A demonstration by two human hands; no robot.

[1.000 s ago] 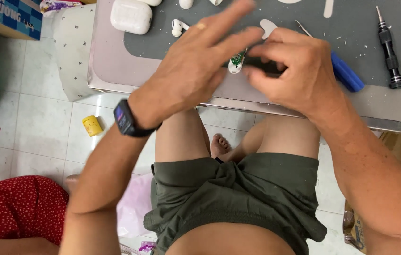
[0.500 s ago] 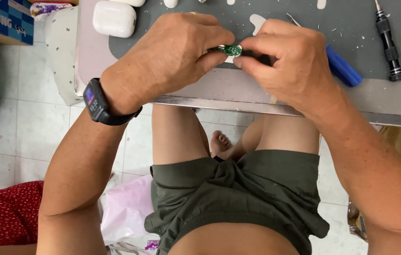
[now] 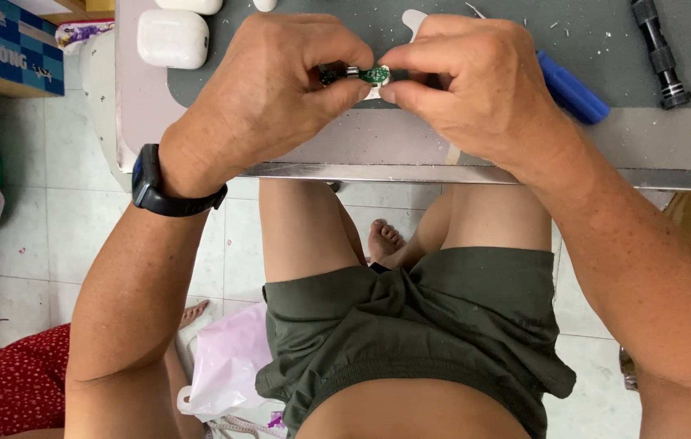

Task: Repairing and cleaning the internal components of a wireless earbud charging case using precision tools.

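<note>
Blue box (image 3: 0, 41) far left; both hands pinch green circuit board (image 3: 374, 76).

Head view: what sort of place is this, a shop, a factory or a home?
Probably a small repair bench for electronics in a home or little shop. Both hands pinch a tiny green circuit board over a grey work mat, with a white earbud case and a black screwdriver beside it, above a tiled floor.

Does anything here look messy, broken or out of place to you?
Mostly small things. Pale specks lie scattered over the grey mat, like debris. The left hand and right hand pinch a tiny green circuit board, bare of any casing. The white earbud case lies shut and looks undamaged.
</note>
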